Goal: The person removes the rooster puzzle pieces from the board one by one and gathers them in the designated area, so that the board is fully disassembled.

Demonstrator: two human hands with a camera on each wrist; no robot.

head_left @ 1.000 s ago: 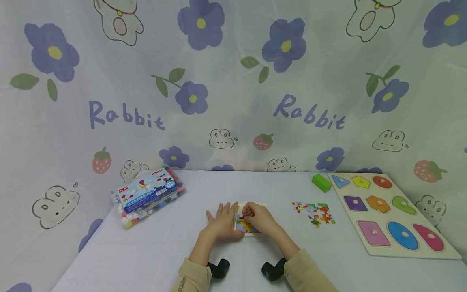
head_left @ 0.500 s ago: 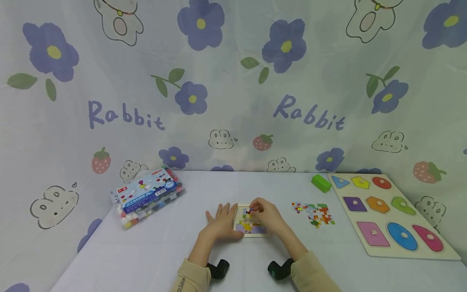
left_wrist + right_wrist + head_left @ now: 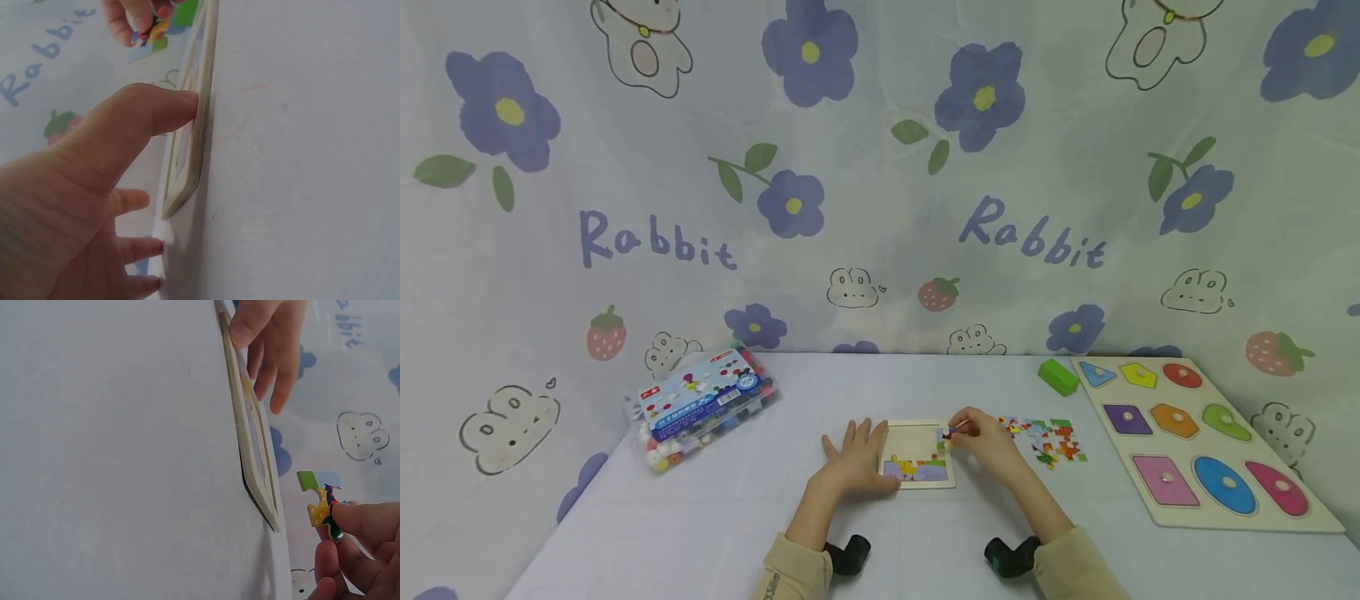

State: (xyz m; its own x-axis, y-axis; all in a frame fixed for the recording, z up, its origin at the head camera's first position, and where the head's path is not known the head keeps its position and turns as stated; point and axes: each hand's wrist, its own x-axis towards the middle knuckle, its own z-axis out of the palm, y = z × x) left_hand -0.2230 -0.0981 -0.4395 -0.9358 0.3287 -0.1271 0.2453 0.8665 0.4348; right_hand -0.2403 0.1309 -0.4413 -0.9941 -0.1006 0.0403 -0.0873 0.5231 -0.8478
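"Head view first, please: what do you see on the white surface (image 3: 700, 517)?"

"I see a wooden puzzle tray (image 3: 912, 438), lying flat in the middle. The left hand (image 3: 853, 461) is at its left side with the fingers spread. The right hand (image 3: 987, 442) pinches a small puzzle piece (image 3: 950, 433) near the upper right corner of the tray. Inside the tray, a row of fitted pieces (image 3: 917, 471) goes along the bottom, and above it the bare wood shows."

"And what is around?"

"On the right side there are loose pieces (image 3: 1063, 442), a green block (image 3: 1058, 377) and a shape board (image 3: 1172, 447) with coloured shapes. On the left lies a plastic case (image 3: 703, 400) with a printed cover."

"Left wrist view, then?"

"The left hand has its thumb on the rim of the tray, and its other fingers are stretched out, apart from each other. At the top, the fingertips of the right hand hold the piece."

"Right wrist view?"

"Thumb and finger of the right hand pinch the piece, which shows light blue, green, yellow and some dark colour. Between it and the tray I see a gap. Whether it is single or two joined, I cannot tell."
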